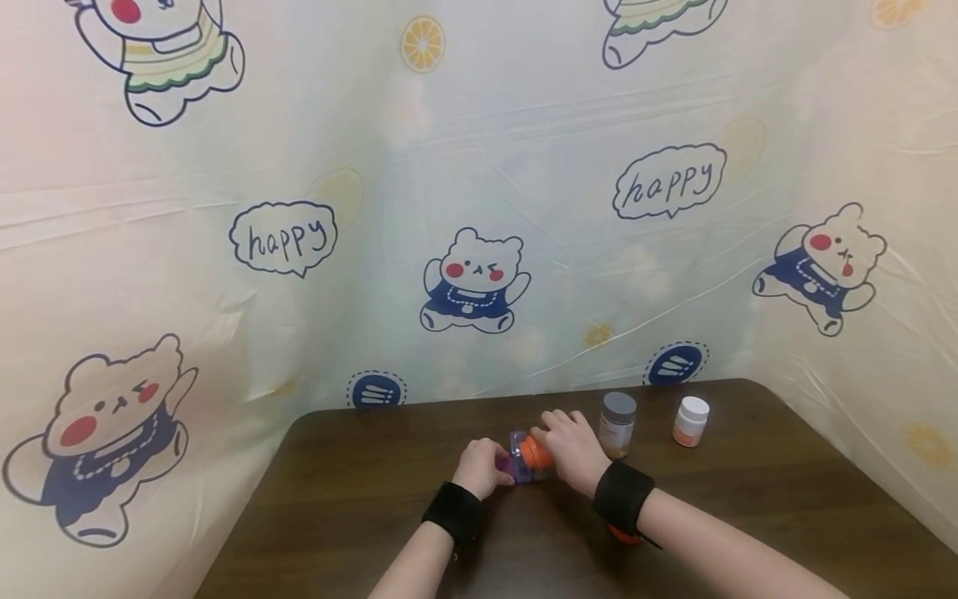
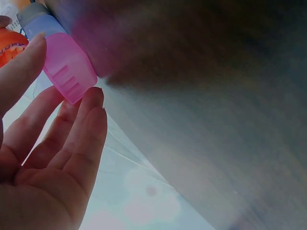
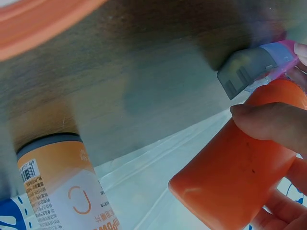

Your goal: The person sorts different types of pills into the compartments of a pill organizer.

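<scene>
At mid-table my left hand (image 1: 479, 467) pinches the pink end of a small translucent case (image 2: 72, 67) between thumb and fingers. Blue and grey sections of that case follow the pink one in the left wrist view, and it resembles a sectioned pill box. Beside it, my right hand (image 1: 575, 449) grips an orange bottle (image 3: 235, 167), thumb on one side and fingers round the other. The bottle leans over, its ridged end (image 2: 12, 48) towards the case. Whether anything is inside either one is hidden.
A grey-lidded bottle (image 1: 617, 424) with an orange and white label stands just beyond my right hand. Further right is a small white-capped bottle (image 1: 690, 423). Under my right wrist an orange round object (image 1: 624, 535) shows partly. A printed curtain (image 1: 554, 333) hangs behind the table.
</scene>
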Demonstrator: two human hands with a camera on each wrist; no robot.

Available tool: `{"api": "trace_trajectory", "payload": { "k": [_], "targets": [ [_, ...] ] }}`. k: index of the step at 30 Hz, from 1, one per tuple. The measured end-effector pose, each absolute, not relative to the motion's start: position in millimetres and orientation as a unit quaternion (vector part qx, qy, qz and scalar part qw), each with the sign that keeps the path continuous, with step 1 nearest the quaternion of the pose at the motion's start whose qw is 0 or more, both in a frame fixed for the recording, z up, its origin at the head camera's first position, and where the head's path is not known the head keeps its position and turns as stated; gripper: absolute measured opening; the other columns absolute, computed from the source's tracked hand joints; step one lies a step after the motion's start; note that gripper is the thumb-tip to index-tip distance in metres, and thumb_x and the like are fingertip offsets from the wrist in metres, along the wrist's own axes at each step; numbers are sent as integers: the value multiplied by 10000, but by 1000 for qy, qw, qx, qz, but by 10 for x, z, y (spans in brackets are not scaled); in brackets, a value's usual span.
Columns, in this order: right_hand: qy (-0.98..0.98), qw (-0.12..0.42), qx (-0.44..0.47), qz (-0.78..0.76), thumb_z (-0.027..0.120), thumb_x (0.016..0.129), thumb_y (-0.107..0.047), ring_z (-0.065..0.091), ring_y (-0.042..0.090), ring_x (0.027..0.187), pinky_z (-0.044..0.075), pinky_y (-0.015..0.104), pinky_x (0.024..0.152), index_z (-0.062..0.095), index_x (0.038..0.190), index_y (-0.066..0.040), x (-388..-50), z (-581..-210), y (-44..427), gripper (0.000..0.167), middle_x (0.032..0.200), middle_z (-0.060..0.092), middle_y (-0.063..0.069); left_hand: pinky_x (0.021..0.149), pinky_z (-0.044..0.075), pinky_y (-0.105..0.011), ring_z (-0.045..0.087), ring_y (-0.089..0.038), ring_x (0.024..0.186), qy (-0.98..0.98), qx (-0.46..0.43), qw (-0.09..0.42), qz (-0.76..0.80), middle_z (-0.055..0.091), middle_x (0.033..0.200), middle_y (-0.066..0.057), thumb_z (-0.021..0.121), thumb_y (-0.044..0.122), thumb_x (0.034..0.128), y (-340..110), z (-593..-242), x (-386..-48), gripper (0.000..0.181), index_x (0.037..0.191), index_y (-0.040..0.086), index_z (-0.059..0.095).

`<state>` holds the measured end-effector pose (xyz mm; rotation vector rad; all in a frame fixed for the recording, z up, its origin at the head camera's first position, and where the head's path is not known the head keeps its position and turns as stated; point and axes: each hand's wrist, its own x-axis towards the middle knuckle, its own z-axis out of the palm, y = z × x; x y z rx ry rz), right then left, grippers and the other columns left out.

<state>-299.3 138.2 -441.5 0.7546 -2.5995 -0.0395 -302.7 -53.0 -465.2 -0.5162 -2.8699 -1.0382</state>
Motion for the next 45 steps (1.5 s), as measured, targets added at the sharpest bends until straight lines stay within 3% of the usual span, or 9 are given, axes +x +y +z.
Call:
{"api": "trace_trajectory", "payload": {
  "k": [23, 45],
  "targets": [
    [-930, 242, 277, -10, 946, 624, -82, 595, 214, 954, 475, 420, 866, 759, 1068, -157, -3013, -4415, 1405, 487, 938, 648, 20, 751, 546, -363, 626, -182, 775, -927, -167, 29, -334, 743, 850, -116, 880, 45, 732, -532, -4675, -3041, 238, 929, -31, 770],
    [-918, 262, 295, -47, 951, 617, -107, 596, 226, 923, 480, 402, 819, 761, 1024, -149, -3023, -4453, 1383, 451, 918, 640, 27, 762, 547, -378, 639, -198, 791, -928, -171, 34, -330, 747, 851, -116, 884, 49, 728, -530, -4673, -3044, 228, 909, -28, 770]
  ]
}}
